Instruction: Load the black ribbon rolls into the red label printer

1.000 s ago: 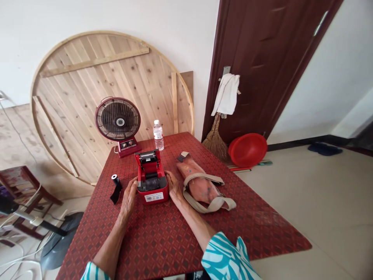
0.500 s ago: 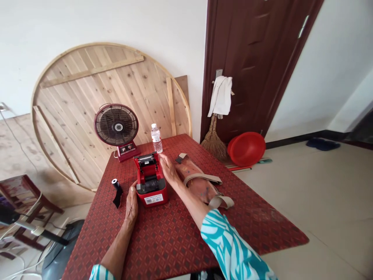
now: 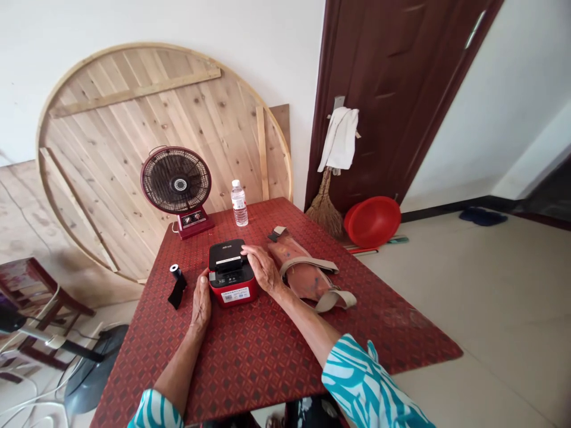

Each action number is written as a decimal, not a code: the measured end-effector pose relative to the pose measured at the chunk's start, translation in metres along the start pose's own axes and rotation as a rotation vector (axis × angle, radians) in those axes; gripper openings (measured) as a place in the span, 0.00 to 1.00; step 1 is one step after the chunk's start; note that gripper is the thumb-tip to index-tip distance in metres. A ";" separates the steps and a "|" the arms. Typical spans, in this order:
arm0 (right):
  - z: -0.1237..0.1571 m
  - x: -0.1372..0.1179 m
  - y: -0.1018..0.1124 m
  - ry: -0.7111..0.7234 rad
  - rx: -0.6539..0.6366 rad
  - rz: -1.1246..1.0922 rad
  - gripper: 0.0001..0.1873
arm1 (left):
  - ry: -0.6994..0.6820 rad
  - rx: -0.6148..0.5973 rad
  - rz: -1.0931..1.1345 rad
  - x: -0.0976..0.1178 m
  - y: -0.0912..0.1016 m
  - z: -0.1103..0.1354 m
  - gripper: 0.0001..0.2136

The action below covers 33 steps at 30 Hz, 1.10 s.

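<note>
A small red printer (image 3: 231, 286) with a black lid sits on the red patterned table (image 3: 267, 356), and its lid is down. My right hand (image 3: 262, 268) rests on the lid's right side with fingers stretched flat over the top. My left hand (image 3: 201, 300) lies against the printer's left side, fingers loosely extended along the table. A black roll with a loose black strip (image 3: 177, 284) lies just left of my left hand.
An orange pouch with a beige strap (image 3: 307, 276) lies right of the printer. A table fan (image 3: 177, 187) and a water bottle (image 3: 239, 204) stand at the far edge. A round wooden tabletop (image 3: 111, 125) leans on the wall. A red basin (image 3: 373, 221) and broom (image 3: 325, 205) sit by the door.
The printer's lid was standing open and is now shut. My right hand moved from the raised lid down onto the closed top. My left hand stayed beside the printer.
</note>
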State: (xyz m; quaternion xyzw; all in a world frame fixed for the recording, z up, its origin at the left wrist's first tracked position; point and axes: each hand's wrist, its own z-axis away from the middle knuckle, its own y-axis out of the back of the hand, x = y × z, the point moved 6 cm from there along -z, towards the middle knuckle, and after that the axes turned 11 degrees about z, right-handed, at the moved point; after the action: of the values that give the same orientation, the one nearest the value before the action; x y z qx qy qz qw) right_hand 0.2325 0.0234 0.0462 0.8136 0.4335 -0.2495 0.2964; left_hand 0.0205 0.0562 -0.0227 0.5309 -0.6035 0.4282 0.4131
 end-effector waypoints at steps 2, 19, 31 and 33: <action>0.006 0.002 -0.001 0.030 -0.018 0.028 0.19 | 0.001 -0.004 0.018 -0.001 0.000 0.000 0.31; 0.017 -0.001 -0.006 0.225 0.014 0.314 0.20 | 0.114 0.067 0.414 0.002 -0.013 0.001 0.27; 0.028 0.003 -0.012 0.133 0.097 0.137 0.22 | 0.245 0.226 0.511 0.013 -0.009 -0.007 0.22; 0.032 0.003 -0.014 0.127 0.117 0.081 0.23 | 0.249 0.221 0.511 0.012 -0.008 -0.006 0.22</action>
State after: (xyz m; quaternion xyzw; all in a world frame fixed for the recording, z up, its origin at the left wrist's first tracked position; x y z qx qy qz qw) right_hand 0.2170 0.0093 0.0179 0.8606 0.4030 -0.2099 0.2301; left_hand 0.0280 0.0578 -0.0091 0.3473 -0.6120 0.6429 0.3026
